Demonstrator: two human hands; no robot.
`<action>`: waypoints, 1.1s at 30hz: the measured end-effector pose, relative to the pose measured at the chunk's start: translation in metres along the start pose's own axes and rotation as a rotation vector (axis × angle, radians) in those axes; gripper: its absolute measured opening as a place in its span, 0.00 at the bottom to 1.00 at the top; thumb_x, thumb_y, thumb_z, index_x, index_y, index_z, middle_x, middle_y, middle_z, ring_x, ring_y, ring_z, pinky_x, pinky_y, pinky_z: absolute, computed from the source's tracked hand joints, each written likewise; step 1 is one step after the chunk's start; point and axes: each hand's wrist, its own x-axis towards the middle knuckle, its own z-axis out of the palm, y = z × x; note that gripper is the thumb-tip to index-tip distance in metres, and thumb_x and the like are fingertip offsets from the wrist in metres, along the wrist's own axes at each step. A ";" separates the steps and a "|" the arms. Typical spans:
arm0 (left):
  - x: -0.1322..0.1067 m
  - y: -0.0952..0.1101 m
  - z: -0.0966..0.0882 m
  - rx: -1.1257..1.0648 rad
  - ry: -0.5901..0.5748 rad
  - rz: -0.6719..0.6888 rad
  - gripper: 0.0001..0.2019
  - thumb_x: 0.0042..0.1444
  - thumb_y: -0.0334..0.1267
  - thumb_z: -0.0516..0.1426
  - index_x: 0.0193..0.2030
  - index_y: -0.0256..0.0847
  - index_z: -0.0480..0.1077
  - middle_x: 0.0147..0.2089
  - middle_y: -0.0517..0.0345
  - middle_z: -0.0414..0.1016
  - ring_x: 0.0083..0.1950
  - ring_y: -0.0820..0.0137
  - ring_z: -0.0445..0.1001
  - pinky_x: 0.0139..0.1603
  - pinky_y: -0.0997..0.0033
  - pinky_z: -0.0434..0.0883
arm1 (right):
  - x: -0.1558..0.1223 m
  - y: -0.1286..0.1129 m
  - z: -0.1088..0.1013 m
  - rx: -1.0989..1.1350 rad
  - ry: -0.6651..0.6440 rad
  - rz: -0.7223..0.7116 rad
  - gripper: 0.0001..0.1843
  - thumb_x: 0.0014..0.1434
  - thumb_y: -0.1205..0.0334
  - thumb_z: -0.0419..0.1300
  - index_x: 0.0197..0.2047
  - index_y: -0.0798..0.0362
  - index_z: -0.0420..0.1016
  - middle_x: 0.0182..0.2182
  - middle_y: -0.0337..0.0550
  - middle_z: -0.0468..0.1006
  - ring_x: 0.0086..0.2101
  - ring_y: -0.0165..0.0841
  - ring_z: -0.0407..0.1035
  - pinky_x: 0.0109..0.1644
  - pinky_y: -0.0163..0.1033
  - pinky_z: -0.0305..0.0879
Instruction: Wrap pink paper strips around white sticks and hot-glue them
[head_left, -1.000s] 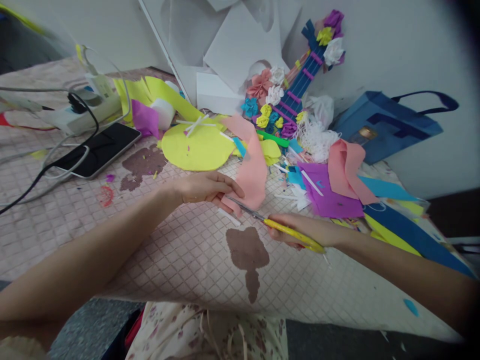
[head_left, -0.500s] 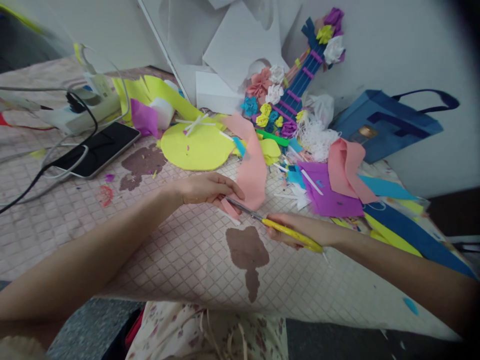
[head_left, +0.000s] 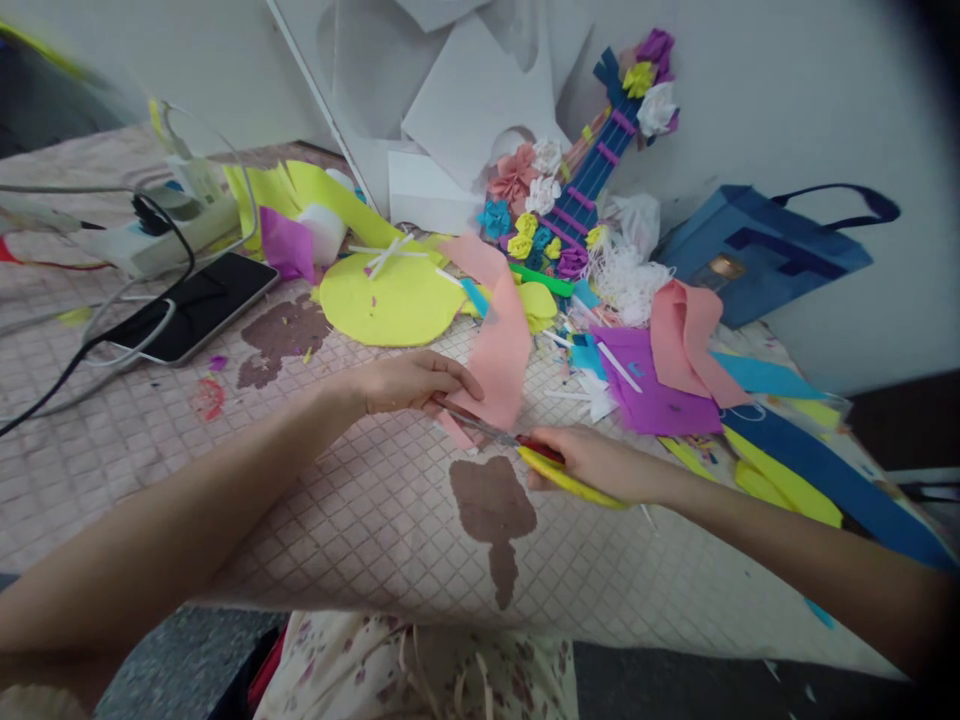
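A long strip of pink crepe paper (head_left: 501,345) runs from the middle of the table toward me. My left hand (head_left: 409,382) pinches its near end between thumb and fingers. In my right hand (head_left: 581,462) is a pair of scissors (head_left: 574,480) with yellow and red handles. Their blades reach left across the paper's near edge, close to my left fingertips. A narrow pink piece (head_left: 456,430) lies at the blades. Just beyond the strip is a round yellow paper shape (head_left: 390,300) with white sticks on it.
A blue paper guitar with paper flowers (head_left: 574,215) leans at the back beside white foam boards (head_left: 480,110). Purple paper (head_left: 652,385), a pink roll (head_left: 686,340) and a blue bag (head_left: 765,250) are right. A phone (head_left: 199,305), cables and a power strip (head_left: 169,235) are left.
The scissors have turned in my right hand, so the red handle part now shows and the handles look spread. My left hand keeps its pinch on the paper. The view has shifted slightly.
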 end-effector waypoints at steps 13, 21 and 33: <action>0.005 0.005 -0.007 0.199 0.424 0.232 0.09 0.47 0.34 0.62 0.36 0.35 0.74 0.27 0.60 0.73 0.28 0.76 0.72 0.33 0.76 0.72 | -0.014 0.050 -0.016 -0.481 0.271 0.105 0.15 0.54 0.55 0.62 0.43 0.53 0.74 0.39 0.49 0.77 0.39 0.39 0.71 0.37 0.37 0.61; 0.007 0.000 -0.009 0.061 0.367 0.232 0.12 0.45 0.37 0.64 0.38 0.38 0.76 0.36 0.56 0.76 0.32 0.76 0.72 0.37 0.74 0.72 | 0.023 0.110 -0.128 -0.561 0.695 0.421 0.14 0.61 0.65 0.49 0.40 0.55 0.76 0.39 0.50 0.79 0.40 0.40 0.71 0.37 0.37 0.61; 0.013 -0.013 -0.013 0.059 0.379 0.191 0.12 0.48 0.44 0.63 0.38 0.41 0.77 0.45 0.54 0.76 0.40 0.71 0.73 0.40 0.72 0.73 | 0.074 0.185 -0.153 -0.417 0.779 0.549 0.17 0.63 0.57 0.56 0.53 0.54 0.67 0.51 0.48 0.70 0.45 0.36 0.69 0.48 0.48 0.69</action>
